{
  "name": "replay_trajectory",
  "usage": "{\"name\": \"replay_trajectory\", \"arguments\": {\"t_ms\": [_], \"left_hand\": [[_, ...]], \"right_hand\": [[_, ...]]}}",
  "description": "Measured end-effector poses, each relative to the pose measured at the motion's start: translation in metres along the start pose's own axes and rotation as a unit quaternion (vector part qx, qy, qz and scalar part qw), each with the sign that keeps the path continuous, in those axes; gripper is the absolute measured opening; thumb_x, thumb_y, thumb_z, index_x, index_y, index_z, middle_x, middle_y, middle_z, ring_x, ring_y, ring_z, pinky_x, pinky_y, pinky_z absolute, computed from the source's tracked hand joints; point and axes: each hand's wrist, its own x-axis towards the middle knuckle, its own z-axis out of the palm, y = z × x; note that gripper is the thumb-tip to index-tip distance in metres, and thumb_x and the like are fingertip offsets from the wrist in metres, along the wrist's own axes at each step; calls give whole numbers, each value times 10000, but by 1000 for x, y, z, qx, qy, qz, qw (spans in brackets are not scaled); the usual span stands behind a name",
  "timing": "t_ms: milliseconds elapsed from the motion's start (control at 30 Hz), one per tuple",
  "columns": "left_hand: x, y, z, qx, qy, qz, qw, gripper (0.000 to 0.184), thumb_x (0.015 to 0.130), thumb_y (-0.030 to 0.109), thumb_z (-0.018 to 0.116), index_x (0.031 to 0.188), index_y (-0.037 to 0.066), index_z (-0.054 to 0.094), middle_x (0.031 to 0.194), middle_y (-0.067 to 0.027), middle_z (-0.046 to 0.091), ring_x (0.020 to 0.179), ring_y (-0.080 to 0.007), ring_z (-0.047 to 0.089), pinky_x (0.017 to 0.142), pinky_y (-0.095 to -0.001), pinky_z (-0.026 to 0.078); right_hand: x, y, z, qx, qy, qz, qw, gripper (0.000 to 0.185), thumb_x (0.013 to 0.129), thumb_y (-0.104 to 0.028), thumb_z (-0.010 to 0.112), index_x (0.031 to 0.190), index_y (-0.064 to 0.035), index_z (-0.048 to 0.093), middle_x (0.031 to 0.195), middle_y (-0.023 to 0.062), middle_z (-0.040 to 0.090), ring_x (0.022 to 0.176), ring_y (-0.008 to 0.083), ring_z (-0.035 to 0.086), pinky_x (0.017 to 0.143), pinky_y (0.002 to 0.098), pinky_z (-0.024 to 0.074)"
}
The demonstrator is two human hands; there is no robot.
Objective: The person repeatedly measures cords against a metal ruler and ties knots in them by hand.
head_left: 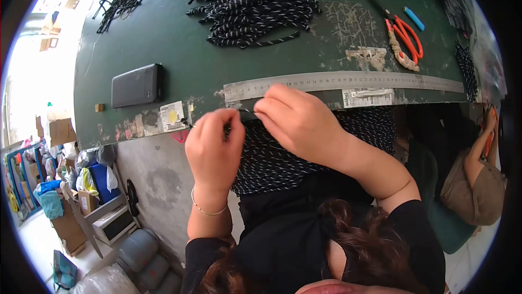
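Head view: both hands (211,144) (296,117) pinch cord (246,111), cardboard box (63,132) at left.

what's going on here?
A person works at a green table, the left hand and right hand pinching a short dark strand between them near the table's front edge. What exactly the fingertips are doing is too small to tell. A metal ruler lies just beyond the right hand. Farther back is a pile of black cords with white flecks, with orange-handled scissors to its right.
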Motion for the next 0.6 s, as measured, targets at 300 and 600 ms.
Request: {"name": "replay_trajectory", "arguments": {"t_ms": [300,600], "left_hand": [[7,-17,8,-44,49,-129,989,84,810,0,715,838,6,636,732,-70,649,605,-150,595,569,-257,490],[12,-21,3,-56,19,-122,991,88,803,-7,700,814,0,613,729,-88,647,624,-193,618,591,-287,502]], "right_hand": [[12,0,25,-69,8,49,996,92,833,-62,684,886,-41,612,839,77,563,669,260,609,572,360,492],[2,1,2,-79,47,42,995,95,820,-36,699,883,-34,628,841,80,596,649,255,607,560,345,487]]}}
